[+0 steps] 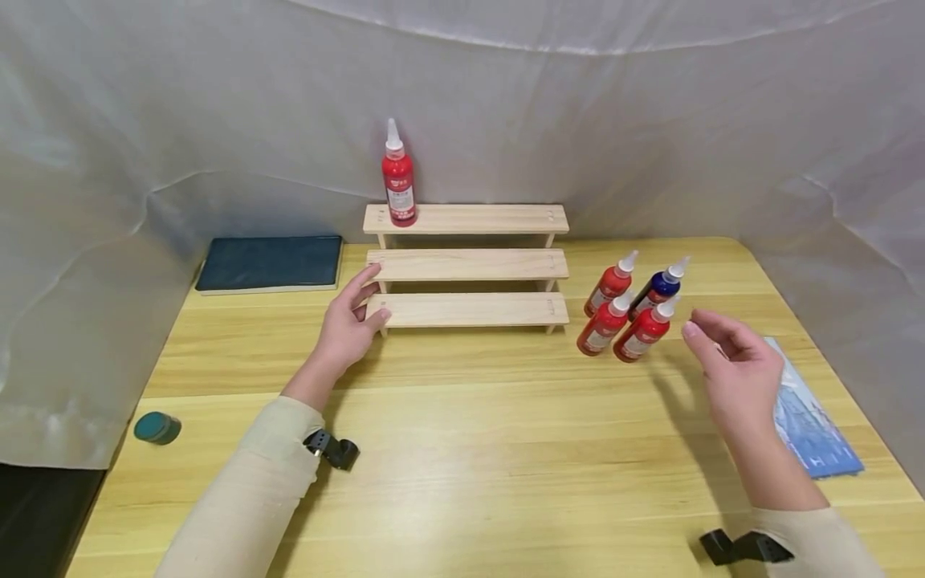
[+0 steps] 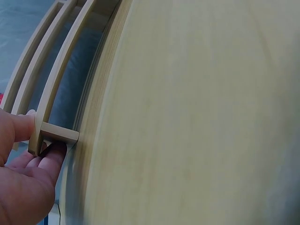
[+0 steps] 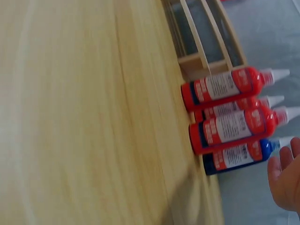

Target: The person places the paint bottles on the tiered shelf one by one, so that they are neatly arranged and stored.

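The left hand [image 1: 350, 321] pinched the left end of the rack [image 1: 470, 309] at its lowest board, the thumb on top and fingers tucked beneath. The rack stood at the back of the table [image 1: 448, 466], three boards rising in steps toward the curtain [image 1: 614, 128]. A lone red bottle [image 1: 400, 186] stood upright near the left end of the top board. The right hand [image 1: 740, 373] held nothing; its fingers were loosely bent, thumb apart, just right of four bottles grouped on the table beside the rack's right end: three red ones [image 1: 601, 331] and a blue one [image 1: 659, 287] at the back right. A dark book [image 1: 270, 263] lay left of the rack, a green-lidded jar [image 1: 155, 427] nearer the left edge, and a blue booklet [image 1: 817, 429] partly behind the right hand.
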Demonstrator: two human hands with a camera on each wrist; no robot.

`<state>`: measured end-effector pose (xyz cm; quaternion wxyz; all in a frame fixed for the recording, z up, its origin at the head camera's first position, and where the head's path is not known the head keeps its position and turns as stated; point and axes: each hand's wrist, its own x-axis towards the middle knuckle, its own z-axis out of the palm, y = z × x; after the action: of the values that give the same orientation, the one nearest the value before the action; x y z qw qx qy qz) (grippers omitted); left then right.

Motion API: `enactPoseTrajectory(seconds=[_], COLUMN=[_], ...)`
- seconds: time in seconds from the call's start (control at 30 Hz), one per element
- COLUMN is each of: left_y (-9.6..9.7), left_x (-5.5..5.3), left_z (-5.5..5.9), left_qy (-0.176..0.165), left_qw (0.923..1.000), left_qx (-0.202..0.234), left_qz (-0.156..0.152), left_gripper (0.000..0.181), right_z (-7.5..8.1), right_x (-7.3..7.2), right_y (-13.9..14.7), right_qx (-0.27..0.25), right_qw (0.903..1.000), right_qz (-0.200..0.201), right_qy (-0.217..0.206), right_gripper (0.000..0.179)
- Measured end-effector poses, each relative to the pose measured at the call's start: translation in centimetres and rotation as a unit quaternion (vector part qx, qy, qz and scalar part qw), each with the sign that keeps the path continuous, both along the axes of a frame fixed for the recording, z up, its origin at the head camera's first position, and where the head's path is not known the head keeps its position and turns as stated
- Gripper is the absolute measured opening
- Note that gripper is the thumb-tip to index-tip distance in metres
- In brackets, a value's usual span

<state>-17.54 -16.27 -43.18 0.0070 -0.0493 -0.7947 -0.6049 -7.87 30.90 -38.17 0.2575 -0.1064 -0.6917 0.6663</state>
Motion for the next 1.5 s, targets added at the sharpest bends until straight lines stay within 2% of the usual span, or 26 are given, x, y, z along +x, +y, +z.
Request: enactPoseTrajectory(seconds=[0.13,0.2,0.3,0.43,0.57,0.73,0.83,0.97,1.1,1.17,1.23,1.33,1.5], left_y=[-0.1,-0.1,-0.1,-0.1,0.0,0.0,0.0,0.0,0.4,0.4,0.3,0.0,-0.1], left_x=[0.0,0.0,0.0,0.1,0.2,0.2,0.1,0.0,0.8,0.7,0.6,-0.1,0.0], left_z=[0.0,0.0,0.0,0.1,0.1,0.1,0.1,0.1,1.9,1.9,1.6,0.0,0.0], left_qy=[-0.004,-0.007,-0.010,-0.011,-0.012,-0.006,-0.007,-0.013,-0.020,-0.020,-0.013,-0.005,0.001], left_qw=[1.0000,1.0000,0.9999,0.9999,0.9999,1.0000,1.0000,0.9998,0.9998,0.9998,0.9999,0.9999,1.0000], left_qx=[0.002,0.004,0.008,0.009,0.010,0.004,0.003,0.012,0.007,0.006,0.004,0.009,0.004], left_qz=[0.001,0.000,-0.002,0.000,0.002,0.002,-0.001,-0.004,-0.006,-0.006,-0.007,-0.007,-0.004], left_gripper=[0.073,0.073,0.073,0.074,0.075,0.074,0.074,0.074,0.071,0.071,0.071,0.073,0.073], right_z=[-0.2,-0.3,-0.4,-0.6,-0.9,-1.3,-1.5,-1.5,-1.4,-1.3,-1.1,-0.5,1.0], right_x=[-1.1,-1.6,-2.1,-2.6,-3.0,-3.0,-3.0,-2.9,-2.9,-2.8,-2.6,-2.2,-1.3], right_y=[0.4,0.4,0.5,0.6,0.7,1.0,1.1,1.1,1.0,1.0,1.0,1.0,1.0], right_qx=[-0.028,-0.034,-0.013,0.014,-0.003,0.014,0.030,0.023,-0.006,-0.016,-0.019,-0.009,-0.025], right_qw=[0.9992,0.9978,0.9955,0.9930,0.9918,0.9882,0.9865,0.9864,0.9863,0.9869,0.9874,0.9880,0.9877], right_qz=[0.029,0.055,0.090,0.108,0.123,0.149,0.156,0.155,0.158,0.153,0.146,0.134,0.138], right_qy=[-0.005,-0.009,-0.026,-0.045,-0.036,-0.032,-0.041,-0.050,-0.048,-0.050,-0.059,-0.075,-0.070], right_gripper=[0.035,0.037,0.041,0.040,0.034,0.030,0.031,0.029,0.028,0.028,0.029,0.028,0.025])
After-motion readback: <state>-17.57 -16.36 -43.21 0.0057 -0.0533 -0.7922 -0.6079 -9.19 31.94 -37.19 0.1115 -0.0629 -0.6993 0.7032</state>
